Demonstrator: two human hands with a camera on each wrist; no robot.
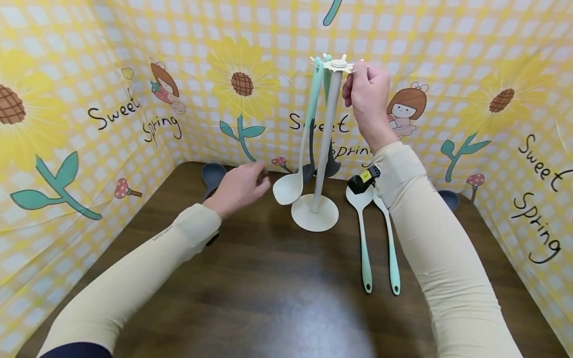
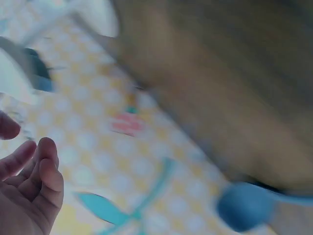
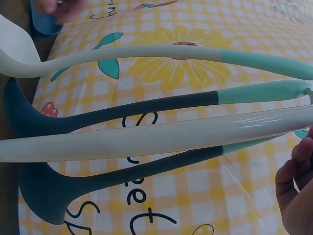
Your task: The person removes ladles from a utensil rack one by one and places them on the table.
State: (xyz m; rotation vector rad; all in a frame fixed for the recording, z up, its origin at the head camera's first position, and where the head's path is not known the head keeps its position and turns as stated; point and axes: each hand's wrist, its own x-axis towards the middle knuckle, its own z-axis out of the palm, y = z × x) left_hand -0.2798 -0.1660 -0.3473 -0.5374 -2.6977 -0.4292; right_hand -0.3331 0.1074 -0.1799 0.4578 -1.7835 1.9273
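Note:
A white utensil stand [image 1: 328,134] with a round base stands upright on the table. At its hooked top, my right hand [image 1: 369,97] pinches the rim with curled fingers. From the hooks hang a white ladle [image 1: 288,189] with a mint handle and two dark ladles [image 3: 41,196], their handles also mint at the top. My left hand [image 1: 239,186] is just left of the white ladle's bowl, holding nothing. Its fingers [image 2: 51,174] are loosely bent in the left wrist view.
Right of the stand lie two white utensils with mint handles, one a white spoon [image 1: 359,199]. A dark spoon-like utensil [image 1: 213,174] lies at the back left, another dark utensil [image 1: 449,199] at the far right. Patterned cloth [image 1: 268,30] walls the brown table [image 1: 250,278].

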